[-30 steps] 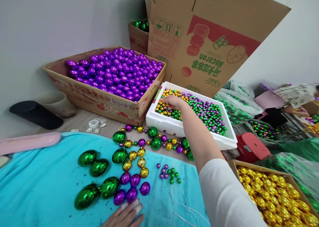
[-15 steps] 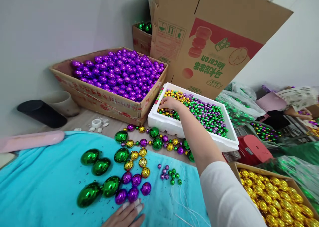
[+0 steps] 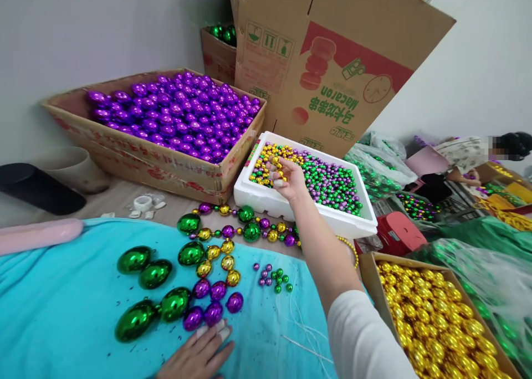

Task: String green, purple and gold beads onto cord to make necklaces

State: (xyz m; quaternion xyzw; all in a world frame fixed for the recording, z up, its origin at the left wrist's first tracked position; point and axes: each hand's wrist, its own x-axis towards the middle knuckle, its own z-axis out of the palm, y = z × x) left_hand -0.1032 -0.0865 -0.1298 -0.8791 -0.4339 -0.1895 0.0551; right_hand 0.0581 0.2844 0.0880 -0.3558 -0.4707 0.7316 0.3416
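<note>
Because the right hand curls its fingers loosely over gold beads at the left of the white box, grasping any or none I cannot tell, some could spill, and the left hand, spread ungripping on the towel, might roll nearby purple balls.
</note>
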